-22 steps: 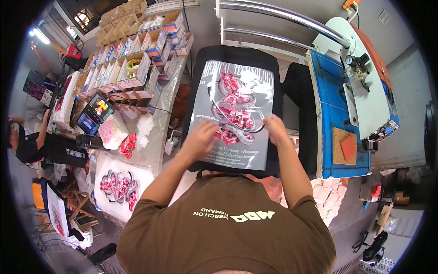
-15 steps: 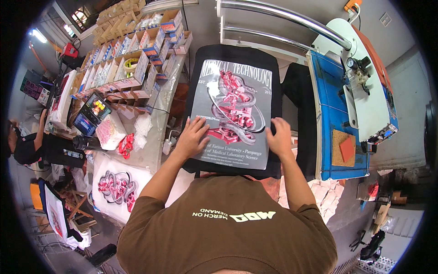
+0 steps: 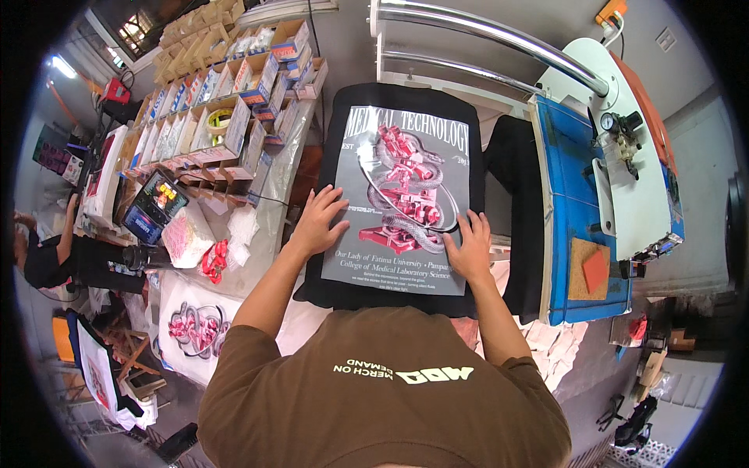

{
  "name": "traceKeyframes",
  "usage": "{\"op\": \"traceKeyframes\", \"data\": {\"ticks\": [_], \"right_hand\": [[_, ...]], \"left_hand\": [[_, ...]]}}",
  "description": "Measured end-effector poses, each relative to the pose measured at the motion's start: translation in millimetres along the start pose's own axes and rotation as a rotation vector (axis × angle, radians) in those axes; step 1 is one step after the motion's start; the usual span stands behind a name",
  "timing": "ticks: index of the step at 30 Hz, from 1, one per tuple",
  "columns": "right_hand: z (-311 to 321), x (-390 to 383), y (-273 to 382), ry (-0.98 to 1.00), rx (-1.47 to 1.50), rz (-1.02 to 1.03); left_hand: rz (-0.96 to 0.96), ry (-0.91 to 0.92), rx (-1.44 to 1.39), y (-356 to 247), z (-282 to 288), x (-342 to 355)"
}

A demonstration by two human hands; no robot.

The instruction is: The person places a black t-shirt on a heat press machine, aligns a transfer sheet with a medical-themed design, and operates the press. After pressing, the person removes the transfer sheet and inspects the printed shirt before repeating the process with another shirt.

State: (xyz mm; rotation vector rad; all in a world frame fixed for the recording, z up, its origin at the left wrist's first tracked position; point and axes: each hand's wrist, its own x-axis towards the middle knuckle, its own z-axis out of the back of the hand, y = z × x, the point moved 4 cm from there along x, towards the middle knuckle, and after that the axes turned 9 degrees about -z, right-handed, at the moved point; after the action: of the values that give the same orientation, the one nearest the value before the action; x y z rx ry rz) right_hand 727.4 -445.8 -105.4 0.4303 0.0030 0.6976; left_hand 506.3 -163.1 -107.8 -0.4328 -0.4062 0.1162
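Note:
A grey printed sheet [image 3: 390, 234] with a red and silver snake design and white lettering lies on black fabric [image 3: 406, 95] over a padded board. Beside the sheet's left edge is my left hand [image 3: 318, 222], fingers spread flat on the black fabric, their tips at the edge. At the right edge rests my right hand [image 3: 468, 246], fingers apart, on the border between sheet and fabric. Both hands appear to hold nothing.
At left are stacked boxes [image 3: 265, 86], a tablet [image 3: 160, 199], a white printed sheet [image 3: 187, 351] and a co-worker [image 3: 70, 249]. At right are a heat press [image 3: 585, 70] with chrome bars, a blue platen [image 3: 562, 179] and a cork pad [image 3: 589, 288].
My left hand has moved leftward from over the print to the sheet's left edge. My right hand has shifted slightly downward. The sheet looks flatter, with less glare.

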Motion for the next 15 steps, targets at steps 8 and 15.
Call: {"op": "traceKeyframes", "data": {"ticks": [8,15], "right_hand": [[-1.9,108.9,-14.2,-0.104,0.060,0.012],[-26.9,185.1,-6.9,0.134,-0.175,-0.035]], "left_hand": [[-0.056,-0.202,-0.003,56.5,0.1,85.8],[0.038,-0.120,0.085,109.8,-19.7,147.4]]}}
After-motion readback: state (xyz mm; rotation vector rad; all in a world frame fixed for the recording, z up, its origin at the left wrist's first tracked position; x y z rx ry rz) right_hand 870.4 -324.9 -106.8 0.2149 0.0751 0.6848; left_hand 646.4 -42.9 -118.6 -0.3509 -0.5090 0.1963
